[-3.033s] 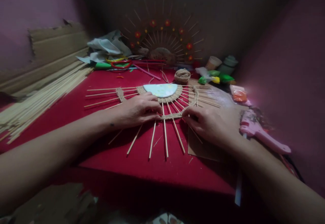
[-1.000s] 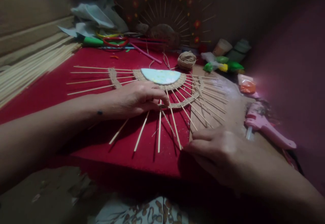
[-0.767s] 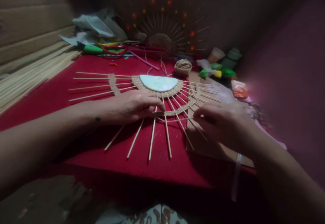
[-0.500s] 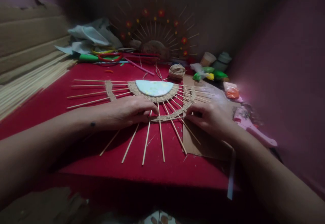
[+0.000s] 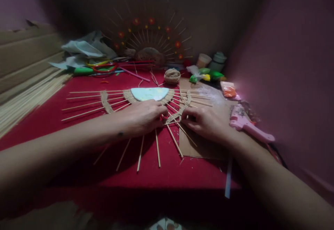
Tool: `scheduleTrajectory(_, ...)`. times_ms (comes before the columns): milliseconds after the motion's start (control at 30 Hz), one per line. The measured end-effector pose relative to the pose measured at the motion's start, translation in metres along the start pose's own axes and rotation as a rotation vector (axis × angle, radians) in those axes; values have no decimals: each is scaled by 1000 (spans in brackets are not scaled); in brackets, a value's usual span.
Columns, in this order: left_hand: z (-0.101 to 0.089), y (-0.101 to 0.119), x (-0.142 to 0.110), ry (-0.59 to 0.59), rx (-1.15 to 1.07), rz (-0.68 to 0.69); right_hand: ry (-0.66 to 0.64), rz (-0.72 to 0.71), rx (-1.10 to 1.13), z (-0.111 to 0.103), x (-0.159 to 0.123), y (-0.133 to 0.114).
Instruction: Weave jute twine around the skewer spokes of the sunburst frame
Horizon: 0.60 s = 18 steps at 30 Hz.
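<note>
A half-round frame of thin wooden sticks [image 5: 157,150] fans out toward me on the red table. Its hub is a pale blue half disc [image 5: 148,93] edged with woven twine. Farther out, a woven twine band [image 5: 175,117] curves across the sticks. My left hand [image 5: 150,117], fingers pinched, grips this band near the middle and hides part of it. Close by on the right, my right hand [image 5: 203,121] has thumb and forefinger closed on the same band, above a cardboard piece [image 5: 206,148].
A twine ball [image 5: 172,76] rests behind the frame. Red-handled scissors [image 5: 105,67] and cloth [image 5: 86,47] lie at the back left. On the right are a pink glue gun [image 5: 250,125] and small packets [image 5: 228,89]. A flower-decorated stick fan [image 5: 150,38] stands behind.
My left hand has slid rightward along the band, nearer to my right hand, which stays at about the same part. The whole view has shifted slightly.
</note>
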<state>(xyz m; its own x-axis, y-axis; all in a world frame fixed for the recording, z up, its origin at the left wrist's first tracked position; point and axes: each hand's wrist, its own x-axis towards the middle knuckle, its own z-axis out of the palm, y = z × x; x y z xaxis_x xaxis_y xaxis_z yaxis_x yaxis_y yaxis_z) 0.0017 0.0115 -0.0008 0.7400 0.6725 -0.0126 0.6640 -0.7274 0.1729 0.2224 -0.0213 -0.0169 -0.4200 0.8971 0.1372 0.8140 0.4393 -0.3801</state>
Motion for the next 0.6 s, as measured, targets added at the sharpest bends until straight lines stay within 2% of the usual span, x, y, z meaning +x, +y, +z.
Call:
scheduleTrajectory(67, 4, 6, 4, -33, 30, -66, 2, -5, 12, 0, -1, 0)
scheduleTrajectory(233, 11, 7, 1, -49, 19, -114, -22, -6, 36, -7, -3, 1)
scheduleTrajectory(400, 14, -2, -2, 54, 17, -68, -38, -13, 147, -28, -7, 1)
scheduleTrajectory(500, 17, -9, -6, 133, -21, 29, -153, -39, 205, -42, -12, -4)
scheduleTrajectory(600, 19, -14, -9, 209, -59, 91, -342, -93, 255, -51, -17, -8)
